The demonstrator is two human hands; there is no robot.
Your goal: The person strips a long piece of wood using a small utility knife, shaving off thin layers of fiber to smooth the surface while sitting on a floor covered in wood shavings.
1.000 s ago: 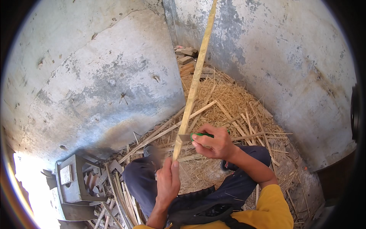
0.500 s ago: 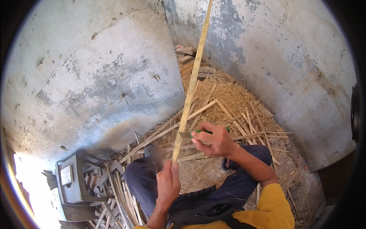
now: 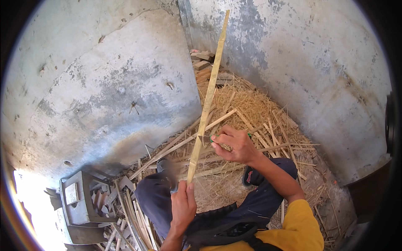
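A long flat bamboo strip slants up and away from me, its far tip showing against the wall. My left hand is closed around its near end, thumb along it. In my right hand is a small knife with a green handle, mostly hidden by the fingers. Its blade lies against the strip's right edge, roughly midway between my left hand and the upper part. A thin pale curl hangs beside the blade.
I sit cross-legged in dark trousers between two peeling walls. A heap of straw-like shavings and loose bamboo strips covers the floor ahead. A grey metal box-like frame stands at the left, with more strips beside it.
The strip has come down toward me, so its far tip now shows. The blade has shifted slightly upward in view, and a thin curl has appeared at it.
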